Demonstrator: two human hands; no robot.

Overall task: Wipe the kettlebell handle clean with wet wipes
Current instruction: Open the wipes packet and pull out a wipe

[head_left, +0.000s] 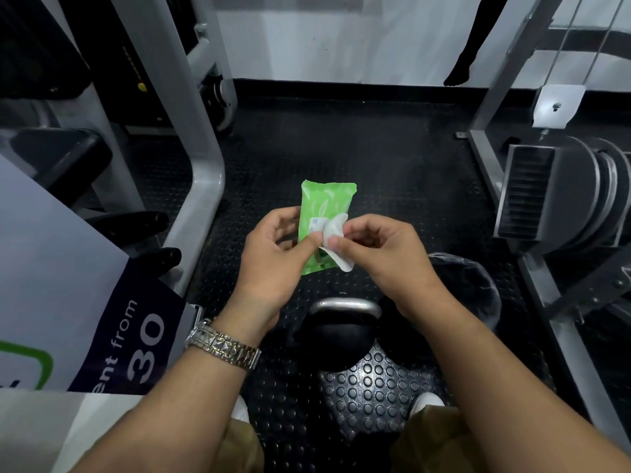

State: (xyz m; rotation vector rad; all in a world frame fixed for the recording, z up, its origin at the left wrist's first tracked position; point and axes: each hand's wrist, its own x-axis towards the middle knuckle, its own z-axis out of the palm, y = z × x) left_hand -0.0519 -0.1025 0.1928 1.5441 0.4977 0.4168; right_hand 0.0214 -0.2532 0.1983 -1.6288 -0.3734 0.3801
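The left grip [269, 254] holds the green pack [324, 203] steady so the right grip [379, 254] can pinch its white flap [336, 230] and peel it open; no wipe shows yet. The kettlebell [341, 336] stands on the floor [358, 148], near, below both, with its handle [345, 303] up and untouched. To its right is a lined bin [467, 285], too dark inside to tell what it holds.

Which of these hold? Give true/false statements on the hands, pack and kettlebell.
1. The left hand holds the green wipes pack. True.
2. The right hand pinches the pack's white flap. True.
3. The kettlebell stands on the floor, untouched. True.
4. A wipe already lies on the kettlebell. False: nothing is on it.
5. The pack lies on the floor. False: it is held in the air.
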